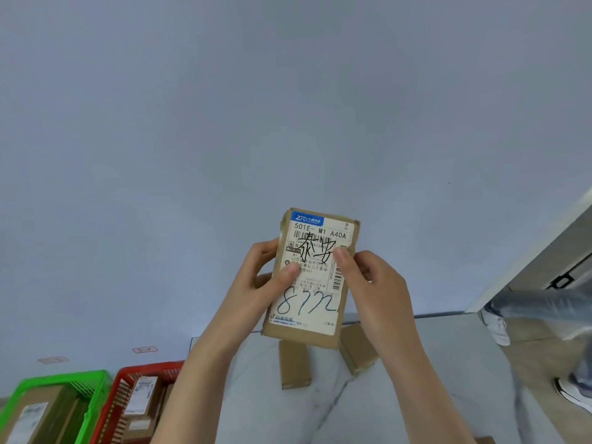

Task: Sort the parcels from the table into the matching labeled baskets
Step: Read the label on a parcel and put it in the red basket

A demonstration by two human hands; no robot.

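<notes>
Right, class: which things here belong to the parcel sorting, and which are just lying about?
Job: held parcel, left hand, right hand, table parcel, second table parcel, green basket, red basket, table.
Not part of it: bystander's legs, white shoe.

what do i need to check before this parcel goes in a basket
1. Grip: left hand and right hand both hold the parcel by its sides: ok.
2. Shipping label faces the camera and its writing is legible: ok.
3. Red-edged tags above the baskets are too blurred to read: cannot tell.
4. Matching basket, green basket or red basket: cannot tell.
5. Table emptied: two small cardboard boxes remain on it: not ok.
</notes>
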